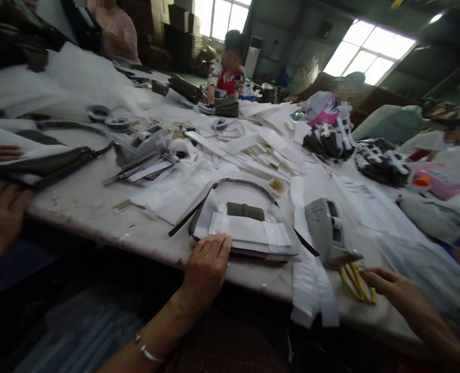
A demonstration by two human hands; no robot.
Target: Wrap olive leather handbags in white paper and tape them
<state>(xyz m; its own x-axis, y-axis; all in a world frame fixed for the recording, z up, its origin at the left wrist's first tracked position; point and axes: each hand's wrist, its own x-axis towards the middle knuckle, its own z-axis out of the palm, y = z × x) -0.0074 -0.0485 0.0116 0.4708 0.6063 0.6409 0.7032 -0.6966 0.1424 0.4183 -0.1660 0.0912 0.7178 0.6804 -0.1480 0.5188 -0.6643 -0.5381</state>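
Both grips are unclear: the left hand [206, 264] rests, fingers together, on a strapped bag [249, 233], the right hand [393, 287] at yellow loops [357, 284] toward the bag's four o'clock.

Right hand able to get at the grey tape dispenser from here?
Likely yes: the right hand is near the grey tape dispenser; only the yellow loops seem to lie between them.

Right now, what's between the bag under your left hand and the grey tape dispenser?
In the head view, white strips lie there, with a dark strap from the bag reaching across them.
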